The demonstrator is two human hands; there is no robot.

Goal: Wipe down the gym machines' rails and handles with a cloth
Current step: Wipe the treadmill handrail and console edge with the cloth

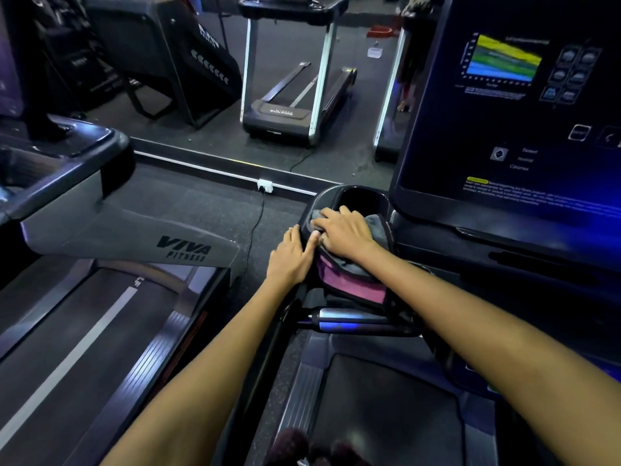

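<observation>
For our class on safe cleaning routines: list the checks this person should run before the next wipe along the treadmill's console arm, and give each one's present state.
1. Cloth under the wiping hand: ok. The right hand presses the grey and pink cloth onto the console arm.
2. Other hand steadying: ok. The left hand rests flat on the arm's outer edge.
3. Cup holder free of objects: ok, its dark well looks empty.
4. Handle bar below already wiped: cannot tell.
5. Console screen switched off: not ok, it shows a lit graph.
6. Cloth damp: cannot tell.
</observation>
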